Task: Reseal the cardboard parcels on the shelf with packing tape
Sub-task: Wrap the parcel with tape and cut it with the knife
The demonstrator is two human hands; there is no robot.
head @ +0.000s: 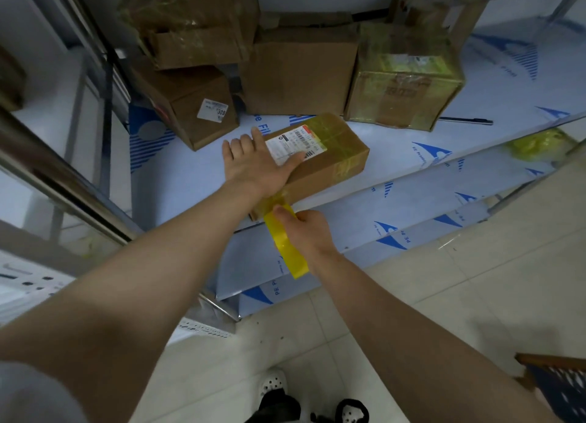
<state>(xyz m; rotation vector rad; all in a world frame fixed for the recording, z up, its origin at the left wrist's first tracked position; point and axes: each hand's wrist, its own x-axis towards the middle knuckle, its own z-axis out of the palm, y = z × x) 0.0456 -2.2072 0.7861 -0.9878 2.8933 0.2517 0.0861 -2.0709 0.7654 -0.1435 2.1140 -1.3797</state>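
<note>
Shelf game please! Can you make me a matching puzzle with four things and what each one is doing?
Things:
1 left hand
2 right hand
3 black pen
4 box with 308 sticker

What it is doing:
A holds the yellow tape
B lies beside the tape-wrapped box
C presses flat on the labelled parcel
D sits under the upper box

Pairs: 1-C, 2-A, 3-B, 4-D

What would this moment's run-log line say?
left hand: flat on long brown cardboard parcel | right hand: grips yellow packing tape running to parcel's near end | stage: sealing unfinished
</note>
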